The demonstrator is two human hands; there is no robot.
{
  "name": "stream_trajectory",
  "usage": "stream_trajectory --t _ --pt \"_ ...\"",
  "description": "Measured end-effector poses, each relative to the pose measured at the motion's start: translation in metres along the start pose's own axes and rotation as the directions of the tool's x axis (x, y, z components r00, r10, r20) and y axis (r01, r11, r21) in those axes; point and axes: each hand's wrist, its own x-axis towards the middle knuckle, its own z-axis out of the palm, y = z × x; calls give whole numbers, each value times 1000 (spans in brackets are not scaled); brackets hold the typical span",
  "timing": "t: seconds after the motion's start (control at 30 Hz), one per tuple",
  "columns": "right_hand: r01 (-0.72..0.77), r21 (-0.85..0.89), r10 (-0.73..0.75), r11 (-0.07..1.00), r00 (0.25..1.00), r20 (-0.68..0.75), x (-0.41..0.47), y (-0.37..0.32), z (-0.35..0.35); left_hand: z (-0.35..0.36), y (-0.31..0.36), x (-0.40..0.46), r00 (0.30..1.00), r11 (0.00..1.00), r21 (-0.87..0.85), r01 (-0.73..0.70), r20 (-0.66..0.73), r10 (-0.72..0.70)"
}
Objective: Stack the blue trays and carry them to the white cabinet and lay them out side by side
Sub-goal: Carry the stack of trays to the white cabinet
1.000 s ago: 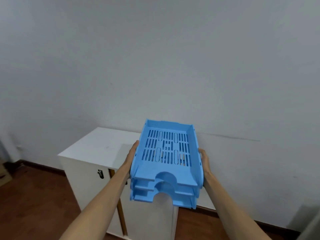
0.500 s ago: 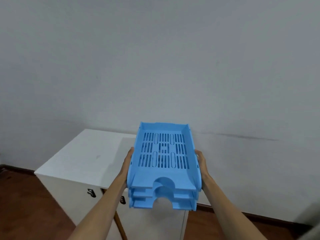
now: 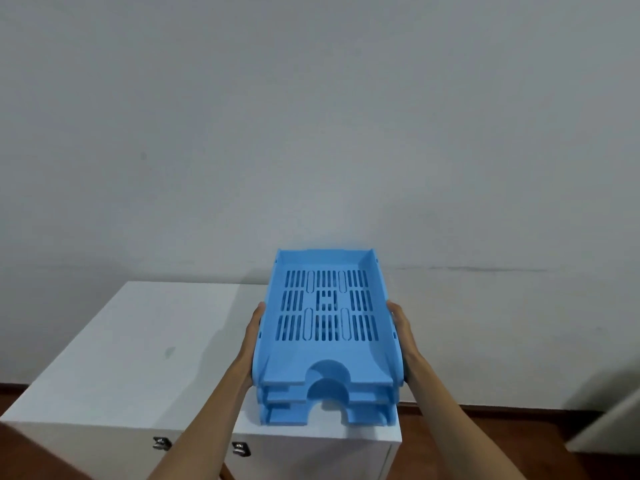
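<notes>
Blue slotted trays [image 3: 327, 327] (three, nested), left hand [image 3: 252, 337] and right hand [image 3: 403, 336] clasping the sides, above white cabinet [image 3: 131, 351].

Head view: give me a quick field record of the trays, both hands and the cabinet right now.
trays: stack of blue trays, three tiers visible at the front, nested and level
left hand: pressed against the stack's left side
right hand: pressed against the stack's right side
stack position: over the right part of the white cabinet top; whether it rests on it cannot be told
cabinet top: bare white surface to the left of the stack
cabinet front: two metal latches near the top edge
laid out side by side: not yet
</notes>
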Motion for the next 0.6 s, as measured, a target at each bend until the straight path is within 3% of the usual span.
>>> stream_trajectory --t 0.2,0.37,0.6 --pt "1 -109 -4 994 999 -33 0 -4 -6 -7 6 13 998 991 129 -18 -49 24" --pt "-23 -58 21 998 999 -28 -6 -2 -2 -25 5 26 994 977 212 -8 -104 31" --pt "-13 -122 9 992 999 -31 -13 -7 -1 -27 -1 22 999 986 168 7 -52 2"
